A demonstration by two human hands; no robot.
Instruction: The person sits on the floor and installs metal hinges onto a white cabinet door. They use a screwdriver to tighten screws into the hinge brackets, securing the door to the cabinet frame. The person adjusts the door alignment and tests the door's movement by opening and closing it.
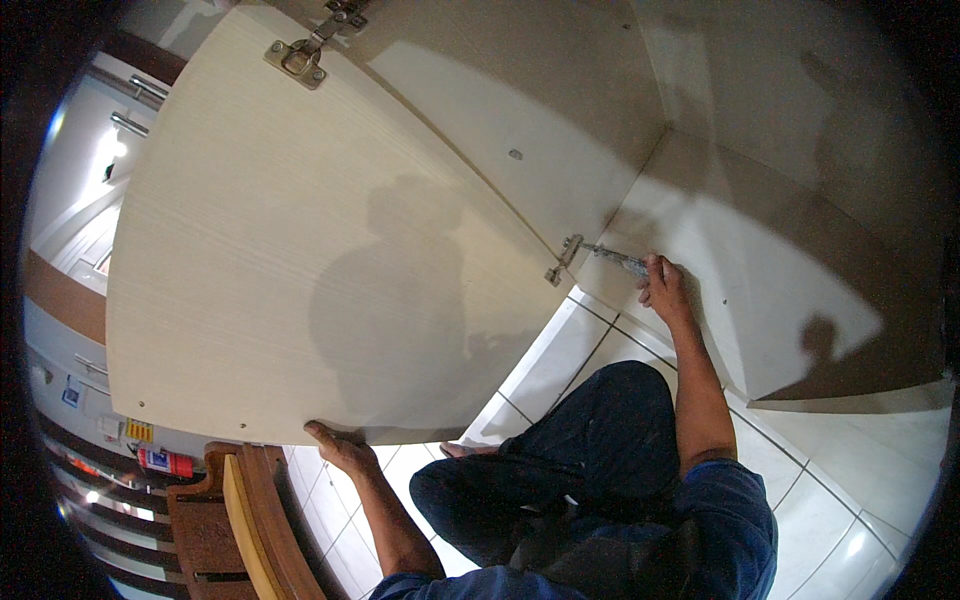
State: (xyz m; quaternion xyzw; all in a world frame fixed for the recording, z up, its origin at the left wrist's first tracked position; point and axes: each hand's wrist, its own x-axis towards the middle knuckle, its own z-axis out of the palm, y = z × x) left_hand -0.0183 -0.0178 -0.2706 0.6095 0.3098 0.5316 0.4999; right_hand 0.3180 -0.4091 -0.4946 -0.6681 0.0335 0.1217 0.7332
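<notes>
Person fitting a pale cabinet door at its lower hinge

The left hand (pixel 335 445) gripped the door (pixel 300 250) by its bottom edge; farther off, the right hand (pixel 662 288), fingers closed on a screwdriver (pixel 615 257), worked the lower hinge (pixel 563 258); the upper hinge (pixel 300 55) looked mounted.

Fingertips of the left hand (pixel 338 445) hidden under the door panel's (pixel 300 250) lower edge. Tool (pixel 620 259) in the right hand (pixel 665 290): tip at the lower hinge (pixel 563 258) too small to identify. Upper hinge (pixel 315 45), far above both hands, cut off by the picture's top edge.
</notes>
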